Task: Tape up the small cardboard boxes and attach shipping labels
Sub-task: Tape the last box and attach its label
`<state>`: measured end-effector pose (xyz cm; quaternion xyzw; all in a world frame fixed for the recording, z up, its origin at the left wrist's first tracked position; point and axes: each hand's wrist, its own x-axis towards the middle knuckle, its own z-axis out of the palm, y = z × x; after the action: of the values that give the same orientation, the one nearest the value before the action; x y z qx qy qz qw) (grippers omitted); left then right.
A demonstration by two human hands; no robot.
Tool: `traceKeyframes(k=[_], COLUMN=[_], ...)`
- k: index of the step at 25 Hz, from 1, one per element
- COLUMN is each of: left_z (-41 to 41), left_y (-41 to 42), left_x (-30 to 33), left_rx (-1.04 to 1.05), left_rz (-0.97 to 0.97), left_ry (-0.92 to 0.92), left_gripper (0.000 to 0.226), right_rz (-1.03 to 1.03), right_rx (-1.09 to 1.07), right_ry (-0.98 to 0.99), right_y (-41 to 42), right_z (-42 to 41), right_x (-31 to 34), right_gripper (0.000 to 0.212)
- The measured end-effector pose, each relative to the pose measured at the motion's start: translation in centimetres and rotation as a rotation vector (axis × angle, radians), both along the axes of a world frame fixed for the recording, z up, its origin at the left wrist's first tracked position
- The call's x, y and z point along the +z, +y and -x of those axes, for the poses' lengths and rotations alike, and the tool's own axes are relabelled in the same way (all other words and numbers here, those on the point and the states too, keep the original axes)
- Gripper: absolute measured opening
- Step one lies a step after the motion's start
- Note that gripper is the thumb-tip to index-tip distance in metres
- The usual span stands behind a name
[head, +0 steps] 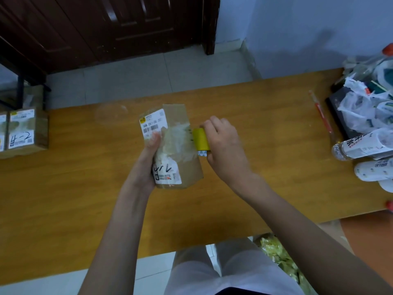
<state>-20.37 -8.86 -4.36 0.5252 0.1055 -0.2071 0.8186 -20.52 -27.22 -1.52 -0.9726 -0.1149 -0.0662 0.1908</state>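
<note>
A small cardboard box point(182, 167) is held above the wooden table point(85, 188) near its middle. White shipping labels sit on its top face, and clear tape crosses its middle. My left hand point(146, 162) grips the box from its left side, thumb on the top face. My right hand point(225, 150) grips a yellow tape roll point(201, 139) pressed against the box's right edge.
Two labelled cardboard boxes point(23, 130) stand at the table's left edge. Plastic bags point(361, 103), white bottles point(365, 145) and a red-and-white stick point(321, 111) crowd the right end. A dark door point(106, 28) is behind; my white-trousered legs are below.
</note>
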Motion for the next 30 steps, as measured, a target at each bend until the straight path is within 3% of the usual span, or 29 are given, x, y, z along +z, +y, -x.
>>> traceKeyframes(k=[3, 5, 7, 10, 12, 14, 15, 17, 20, 22, 24, 26, 28, 30], left_z=[-0.2, -0.3, -0.3, -0.1, 0.5, 1.2, 1.5, 1.6, 1.1, 0.9, 0.5, -0.2, -0.6, -0.4], left_y=[-0.3, -0.3, 0.2, 0.4, -1.2, -3.2, -3.9, -3.6, -1.9, -2.0, -2.2, -1.2, 0.4, 1.1], left_x=[0.4, 0.2, 0.3, 1.4, 1.2, -0.2, -0.7, -1.8, -2.4, -2.2, -1.7, -1.0, -0.6, -0.6], left_rx=[0.014, 0.148, 0.161, -0.066, -0.155, -0.050, 0.037, 0.169, 0.245, 0.222, 0.234, 0.285, 0.287, 0.240], left_rz=[-0.262, -0.523, -0.644, -0.492, -0.694, -1.020, -1.059, -0.868, -0.551, -0.503, -0.500, -0.434, -0.368, -0.327], left_ry=[0.037, 0.054, 0.024, 0.059, 0.008, -0.065, -0.065, -0.015, 0.097, 0.076, 0.060, 0.066, 0.058, 0.071], left_gripper=[0.078, 0.060, 0.044, 0.068, 0.079, 0.068, 0.061, 0.050, 0.040, 0.040, 0.039, 0.041, 0.049, 0.058], right_rz=[-0.013, 0.059, 0.117, 0.181, 0.228, 0.243, 0.243, 0.170, -0.209, -0.414, -0.480, -0.291, 0.059, 0.221], right_rx=[-0.020, -0.037, -0.058, -0.067, -0.050, 0.000, 0.048, 0.121, -0.019, -0.077, -0.077, -0.088, -0.103, -0.114], right_ry=[-0.051, -0.068, -0.069, -0.043, -0.025, -0.038, -0.046, -0.009, 0.101, 0.107, 0.040, -0.072, -0.144, -0.097], right_y=[0.2, 0.5, 0.7, 0.7, 1.0, 1.9, 2.0, 1.0, -2.0, -2.1, -1.6, -2.5, -4.3, -4.9], right_z=[0.0, 0.1, 0.0, -0.6, -1.0, -1.2, -1.2, -1.8, -2.6, -2.4, -2.4, -3.2, -3.8, -3.6], right_x=[0.4, 0.5, 0.4, 0.5, 0.6, 0.7, 0.7, 0.4, -0.3, -0.9, -1.1, -0.9, -1.0, -1.4], right_gripper=[0.038, 0.036, 0.036, 0.032, 0.028, 0.024, 0.025, 0.037, 0.043, 0.035, 0.032, 0.037, 0.040, 0.041])
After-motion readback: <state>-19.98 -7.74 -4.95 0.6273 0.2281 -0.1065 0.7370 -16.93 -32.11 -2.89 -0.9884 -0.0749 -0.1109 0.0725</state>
